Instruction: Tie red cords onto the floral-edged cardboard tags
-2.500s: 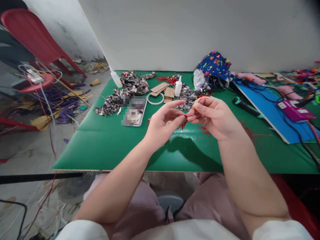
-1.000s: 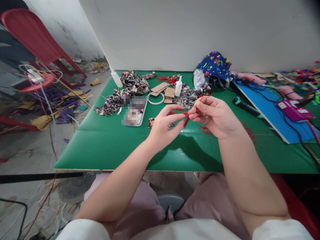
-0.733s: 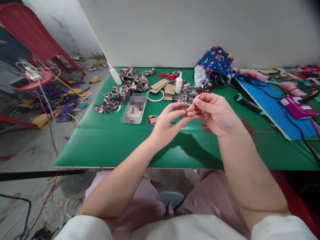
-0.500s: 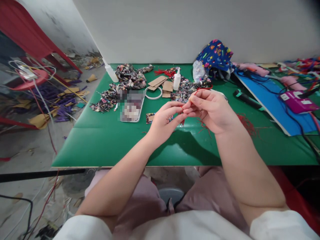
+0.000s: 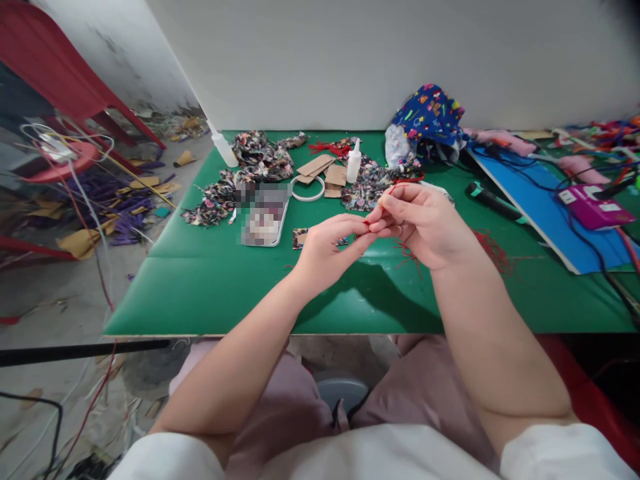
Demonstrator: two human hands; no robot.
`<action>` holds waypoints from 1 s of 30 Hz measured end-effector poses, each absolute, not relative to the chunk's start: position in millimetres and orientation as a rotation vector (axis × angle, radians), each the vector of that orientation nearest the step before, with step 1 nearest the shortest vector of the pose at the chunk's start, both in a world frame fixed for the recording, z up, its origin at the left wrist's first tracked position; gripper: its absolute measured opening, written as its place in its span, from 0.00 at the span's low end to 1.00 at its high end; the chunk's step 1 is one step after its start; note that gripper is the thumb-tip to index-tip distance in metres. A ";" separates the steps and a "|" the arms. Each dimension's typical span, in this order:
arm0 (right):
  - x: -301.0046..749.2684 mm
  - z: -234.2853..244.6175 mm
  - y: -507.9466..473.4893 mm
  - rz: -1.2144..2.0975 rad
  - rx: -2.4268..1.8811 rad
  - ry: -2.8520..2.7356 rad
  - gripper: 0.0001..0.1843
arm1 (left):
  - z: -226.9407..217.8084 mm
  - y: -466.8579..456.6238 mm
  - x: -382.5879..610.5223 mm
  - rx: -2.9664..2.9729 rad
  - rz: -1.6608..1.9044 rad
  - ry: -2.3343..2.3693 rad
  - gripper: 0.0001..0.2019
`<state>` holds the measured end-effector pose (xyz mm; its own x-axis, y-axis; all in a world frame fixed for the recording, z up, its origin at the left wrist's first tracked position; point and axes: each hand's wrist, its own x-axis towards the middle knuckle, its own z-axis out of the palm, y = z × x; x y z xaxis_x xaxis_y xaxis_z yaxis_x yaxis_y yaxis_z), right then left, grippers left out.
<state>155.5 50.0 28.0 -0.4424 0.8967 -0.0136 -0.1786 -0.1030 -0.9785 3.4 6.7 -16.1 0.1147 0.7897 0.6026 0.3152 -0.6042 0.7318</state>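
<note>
Above the green table, my left hand and my right hand meet fingertip to fingertip. Both pinch a thin red thread, most of it hidden between the fingers. A loop of the same red thread rises over my right forefinger. Under my right hand a few loose red threads lie on the table. More red threads lie just right of my right wrist.
Behind my hands lie a phone, a white ring, cardboard pieces, two glue bottles, patterned fabric scraps and a blue patterned cloth. At right are a blue board, cables and a purple device.
My hands have drawn closer together and my left fingers have closed tighter on the red thread, so less of its hanging tuft shows. The camera shifted slightly.
</note>
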 end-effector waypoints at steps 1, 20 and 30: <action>155.8 27.9 50.0 1.664 -0.859 -1.347 0.12 | -15.5 6.4 3.2 1.987 1.492 1.082 0.04; 159.0 30.0 49.4 1.604 -0.840 -1.458 0.11 | -17.5 8.2 -1.8 2.364 1.503 1.062 0.06; 159.1 32.0 47.3 1.556 -0.902 -1.469 0.12 | -17.1 7.6 0.5 2.358 1.491 1.120 0.07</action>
<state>159.1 47.3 32.0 -0.4288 0.9031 0.0247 -0.0765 -0.0090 -0.9970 0.5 7.6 -17.1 0.2340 0.6488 0.7241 0.5149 -0.7144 0.4738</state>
